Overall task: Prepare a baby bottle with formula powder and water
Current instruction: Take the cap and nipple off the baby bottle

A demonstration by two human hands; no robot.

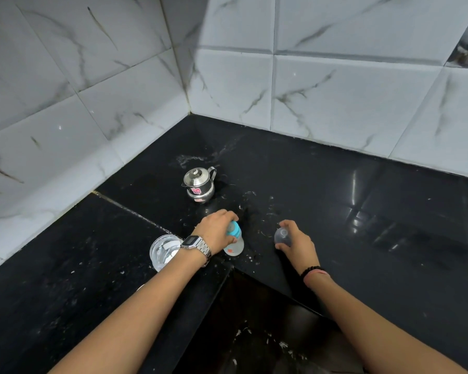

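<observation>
your left hand [219,230] clamps the baby bottle [234,240] at frame centre, steadying it upright. your right hand [295,240] grips the clear cap [282,235] just beside, freeing the blue collar [233,228].

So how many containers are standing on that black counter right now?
3. A small steel pot with a lid stands nearest the corner. A baby bottle is gripped by the left hand. A clear glass sits partly behind that wrist. Others may be out of view.
</observation>
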